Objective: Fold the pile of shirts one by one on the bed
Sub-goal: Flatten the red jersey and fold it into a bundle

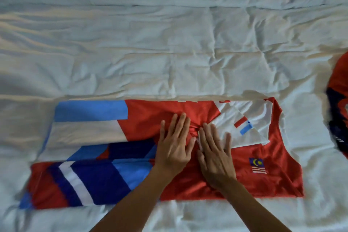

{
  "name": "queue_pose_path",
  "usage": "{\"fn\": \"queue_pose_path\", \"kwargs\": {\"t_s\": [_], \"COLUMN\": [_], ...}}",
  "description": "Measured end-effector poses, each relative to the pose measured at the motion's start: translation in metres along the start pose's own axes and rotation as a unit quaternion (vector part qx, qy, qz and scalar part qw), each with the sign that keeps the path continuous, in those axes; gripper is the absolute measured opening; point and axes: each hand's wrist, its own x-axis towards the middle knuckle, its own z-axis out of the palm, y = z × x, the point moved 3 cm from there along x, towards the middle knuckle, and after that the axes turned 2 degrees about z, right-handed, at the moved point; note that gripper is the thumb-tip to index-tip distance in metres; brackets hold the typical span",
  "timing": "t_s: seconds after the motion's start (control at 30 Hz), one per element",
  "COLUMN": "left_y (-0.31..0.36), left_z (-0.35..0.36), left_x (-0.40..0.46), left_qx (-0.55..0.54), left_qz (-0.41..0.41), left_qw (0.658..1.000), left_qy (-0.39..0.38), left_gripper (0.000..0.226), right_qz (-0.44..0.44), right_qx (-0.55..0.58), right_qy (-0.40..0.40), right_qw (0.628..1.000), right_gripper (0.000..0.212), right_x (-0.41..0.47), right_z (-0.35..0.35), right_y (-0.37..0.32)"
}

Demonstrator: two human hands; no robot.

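Both hands, left hand (174,147) and right hand (214,153), fingers flat, pressing mid-shirt (188,186); long axis 9-to-3; pile (339,111) at 3, nearer right.

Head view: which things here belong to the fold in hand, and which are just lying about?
In the job:
shirt, spread on the bed
left hand and right hand, pressing flat on it

Lying about:
red and dark garment at the right edge
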Motion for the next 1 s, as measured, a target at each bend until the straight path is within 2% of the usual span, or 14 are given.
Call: {"fn": "queue_pose_path", "kwargs": {"t_s": [0.03, 0.1, 0.2, 0.27, 0.33, 0.4, 0.47, 0.57, 0.6, 0.67, 0.73, 0.83, 0.9, 1.0], "left_y": [-0.016, -0.065, -0.14, -0.154, -0.135, -0.124, -0.156, -0.25, -0.276, -0.305, -0.312, -0.313, -0.313, -0.321], "left_z": [0.001, -0.009, -0.043, -0.057, -0.056, -0.05, -0.054, -0.081, -0.097, -0.124, -0.137, -0.147, -0.153, -0.154], "left_x": [-0.009, -0.025, -0.049, -0.047, -0.028, -0.016, -0.025, -0.062, -0.072, -0.076, -0.064, -0.041, -0.028, -0.013], "left_qx": [0.024, 0.082, 0.177, 0.163, 0.114, 0.089, 0.107, 0.182, 0.193, 0.204, 0.183, 0.147, 0.129, 0.119], "left_qz": [0.015, -0.016, -0.139, -0.212, -0.169, -0.087, -0.049, -0.103, -0.139, -0.183, -0.195, -0.172, -0.145, -0.148], "left_qw": [0.999, 0.996, 0.974, 0.964, 0.978, 0.992, 0.992, 0.978, 0.971, 0.962, 0.962, 0.97, 0.974, 0.97], "left_qy": [-0.023, -0.042, -0.034, 0.014, 0.033, -0.005, -0.045, -0.006, 0.011, -0.001, -0.048, -0.089, -0.117, -0.153], "left_gripper": [0.059, 0.065, 0.068, 0.069, 0.065, 0.06, 0.058, 0.054, 0.054, 0.057, 0.056, 0.052, 0.05, 0.043], "right_qz": [0.011, 0.021, 0.051, 0.043, 0.017, 0.027, 0.054, 0.05, 0.05, 0.058, 0.026, -0.11, -0.177, -0.192], "right_qx": [-0.016, -0.046, -0.019, 0.011, 0.03, 0.027, -0.006, -0.045, -0.04, -0.005, 0.083, 0.206, 0.206, 0.167], "right_qy": [-0.004, 0.002, 0.043, 0.057, 0.047, 0.022, -0.002, -0.012, -0.004, 0.04, 0.094, 0.115, 0.069, -0.009], "right_qw": [1.0, 0.999, 0.998, 0.997, 0.998, 0.999, 0.999, 0.998, 0.998, 0.998, 0.992, 0.966, 0.96, 0.967], "right_gripper": [0.064, 0.066, 0.069, 0.071, 0.069, 0.067, 0.069, 0.075, 0.075, 0.067, 0.059, 0.054, 0.056, 0.062], "right_x": [0.001, 0.002, -0.002, -0.003, -0.004, -0.004, -0.002, -0.002, -0.001, -0.002, -0.008, -0.027, -0.035, -0.029], "right_z": [0.005, 0.008, -0.001, 0.002, 0.018, 0.04, 0.054, 0.062, 0.06, 0.054, 0.047, 0.044, 0.054, 0.071], "right_y": [-0.001, 0.0, -0.019, -0.061, -0.112, -0.142, -0.147, -0.144, -0.146, -0.155, -0.184, -0.26, -0.306, -0.348]}}
